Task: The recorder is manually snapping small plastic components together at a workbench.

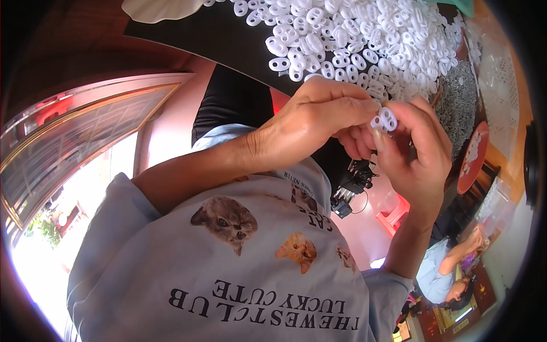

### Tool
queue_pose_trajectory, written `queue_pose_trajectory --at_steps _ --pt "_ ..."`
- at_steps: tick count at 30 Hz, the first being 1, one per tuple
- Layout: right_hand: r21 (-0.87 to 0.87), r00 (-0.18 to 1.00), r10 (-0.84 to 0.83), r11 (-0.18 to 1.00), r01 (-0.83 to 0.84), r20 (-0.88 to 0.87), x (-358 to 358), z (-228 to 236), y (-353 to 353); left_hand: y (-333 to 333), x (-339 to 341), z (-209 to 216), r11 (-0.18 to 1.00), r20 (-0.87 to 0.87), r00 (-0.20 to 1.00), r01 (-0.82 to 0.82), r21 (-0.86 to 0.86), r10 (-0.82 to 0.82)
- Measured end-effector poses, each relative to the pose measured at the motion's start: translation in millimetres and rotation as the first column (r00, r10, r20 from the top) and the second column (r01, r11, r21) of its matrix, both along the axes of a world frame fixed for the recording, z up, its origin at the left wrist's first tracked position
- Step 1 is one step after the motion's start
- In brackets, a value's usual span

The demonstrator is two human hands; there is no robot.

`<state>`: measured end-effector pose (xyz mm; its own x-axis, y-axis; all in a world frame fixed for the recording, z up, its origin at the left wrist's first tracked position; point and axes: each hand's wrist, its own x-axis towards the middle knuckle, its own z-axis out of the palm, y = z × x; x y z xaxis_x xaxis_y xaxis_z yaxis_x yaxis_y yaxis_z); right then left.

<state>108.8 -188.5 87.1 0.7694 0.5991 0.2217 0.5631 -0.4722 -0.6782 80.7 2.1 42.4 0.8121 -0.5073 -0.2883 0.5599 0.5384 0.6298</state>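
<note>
My left hand [325, 114] and my right hand [419, 142] meet in front of my chest, just short of the dark tabletop's near edge. Between their fingertips is a small white plastic oval piece with holes [388, 118]. A second white part lies against it, and I cannot tell whether the two are joined. My right thumb and forefinger pinch the piece from the right. The left fingers are closed at its other side, their tips partly hidden. Just beyond my hands spreads a large heap of similar white two-hole ovals [342, 40].
The heap lies on a dark tabletop [188, 40], with a cream scalloped dish [162, 8] at its far left. To the right are a grey heap of small bits [456, 85] and a red plate [474, 157] with white pieces. Another person [447, 271] sits at the lower right.
</note>
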Motion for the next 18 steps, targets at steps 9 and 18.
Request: queue_pose_trajectory --at_steps 9,18 --pt "-0.123 0.997 0.021 0.992 -0.012 0.072 -5.5 3.8 0.2 -0.5 8.3 4.3 0.966 0.13 0.984 0.086 0.243 -0.12" --pt "-0.165 0.973 -0.092 0.978 0.128 0.212 -13.9 -9.1 12.8 -7.2 -2.7 -0.6 0.981 0.121 0.99 -0.09 0.171 0.07"
